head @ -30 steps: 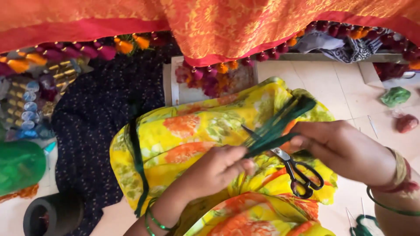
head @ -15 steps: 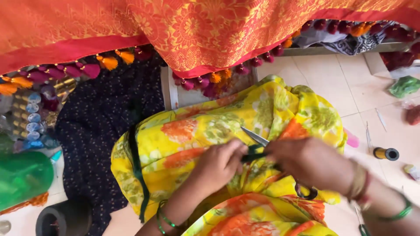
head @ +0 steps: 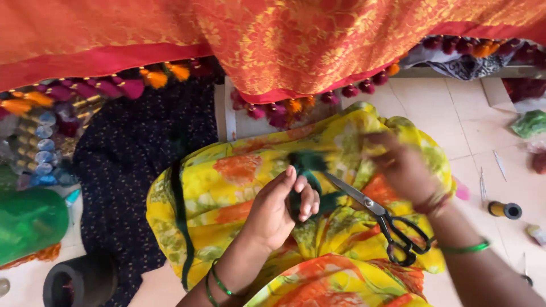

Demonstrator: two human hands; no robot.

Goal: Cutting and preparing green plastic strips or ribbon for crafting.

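My left hand [head: 277,211] is closed around a bundle of dark green threads [head: 307,164], whose fuzzy end sticks up above my fingers. It rests over the yellow and orange floral cloth [head: 227,187] on my lap. Steel scissors with black handles [head: 392,226] lie on that cloth just right of my left hand, blades pointing at the threads. My right hand [head: 402,169] hovers above the scissors, blurred by motion. I cannot make out whether it holds anything. A long dark green strand [head: 179,216] hangs down the cloth's left side.
An orange-red fabric with tassels [head: 296,51] hangs across the top. A dark dotted cloth [head: 136,148] lies at left, beside thread spools [head: 40,145], a green bundle [head: 28,222] and a black roll [head: 79,281]. A gold spool [head: 504,210] stands on the tiled floor at right.
My hands have come apart: the right one rose up and to the right, off the scissors. The left now grips the green threads alone, bunched instead of stretched out.
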